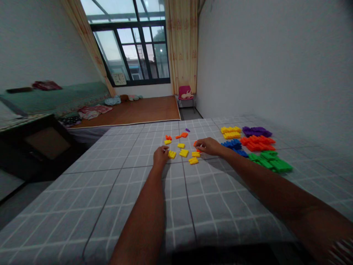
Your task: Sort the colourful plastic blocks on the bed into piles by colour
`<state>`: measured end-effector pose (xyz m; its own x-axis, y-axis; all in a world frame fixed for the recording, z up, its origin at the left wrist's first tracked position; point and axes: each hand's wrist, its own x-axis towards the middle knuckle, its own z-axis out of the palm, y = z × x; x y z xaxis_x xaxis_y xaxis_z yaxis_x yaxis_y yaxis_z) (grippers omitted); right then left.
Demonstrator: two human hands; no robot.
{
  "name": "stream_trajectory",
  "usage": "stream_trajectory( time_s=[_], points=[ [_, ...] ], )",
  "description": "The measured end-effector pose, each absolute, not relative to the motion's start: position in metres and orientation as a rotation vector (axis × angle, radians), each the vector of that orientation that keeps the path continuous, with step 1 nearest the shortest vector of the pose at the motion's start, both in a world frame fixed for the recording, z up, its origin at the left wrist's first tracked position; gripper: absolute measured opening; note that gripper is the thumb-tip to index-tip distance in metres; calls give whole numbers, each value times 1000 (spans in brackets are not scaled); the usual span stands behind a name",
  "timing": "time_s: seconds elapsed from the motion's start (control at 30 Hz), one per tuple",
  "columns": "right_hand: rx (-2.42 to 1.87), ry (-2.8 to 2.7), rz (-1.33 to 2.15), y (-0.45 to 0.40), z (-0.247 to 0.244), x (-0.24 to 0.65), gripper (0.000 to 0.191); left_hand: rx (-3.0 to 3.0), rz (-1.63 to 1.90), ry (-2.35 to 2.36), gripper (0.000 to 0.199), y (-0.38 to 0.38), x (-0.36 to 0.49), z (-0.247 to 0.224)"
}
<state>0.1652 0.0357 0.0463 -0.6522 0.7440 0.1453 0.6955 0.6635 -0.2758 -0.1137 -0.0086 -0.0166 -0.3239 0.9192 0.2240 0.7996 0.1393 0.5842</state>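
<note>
My left hand (pixel 160 156) is on the checked cloth with its fingers curled in. It closes at the left edge of a yellow building block (pixel 172 154); the thumb's grip is partly hidden. Farther right, my right hand (pixel 209 146) pinches an orange building block (pixel 195 144) between thumb and fingers, mostly covered by them. Between the hands lie several loose yellow blocks, among them a yellow pair (pixel 184 152) and a front yellow block (pixel 193 161). Behind them are orange pieces (pixel 184 135) and a small purple piece (pixel 188 130).
Sorted blocks lie beyond my right forearm: a yellow group (pixel 231 132), a purple group (pixel 256 131), an orange group (pixel 257 142), a blue group (pixel 234 146) and a green group (pixel 271 161). A bed (pixel 149 108) and a dark cabinet (pixel 41 147) stand past the cloth-covered table (pixel 110 198).
</note>
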Motion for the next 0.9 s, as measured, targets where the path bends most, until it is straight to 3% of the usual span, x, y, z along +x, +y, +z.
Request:
stream_trajectory(
  time_s=[0.23,0.43,0.73,0.9],
  points=[
    [-1354,-2793,187,64,42,96,26,1585,1152,2140,26,-4,-117,-23],
    [-1303,-2886,178,43,31,74,49,1631,1098,2145,25,-4,-115,-21],
    [-1185,-2715,150,18,50,131,35,1743,898,2188,29,-4,-116,-19],
    [-1359,-2442,120,62,73,213,33,1777,800,2227,30,-5,-116,-18]
  ],
)
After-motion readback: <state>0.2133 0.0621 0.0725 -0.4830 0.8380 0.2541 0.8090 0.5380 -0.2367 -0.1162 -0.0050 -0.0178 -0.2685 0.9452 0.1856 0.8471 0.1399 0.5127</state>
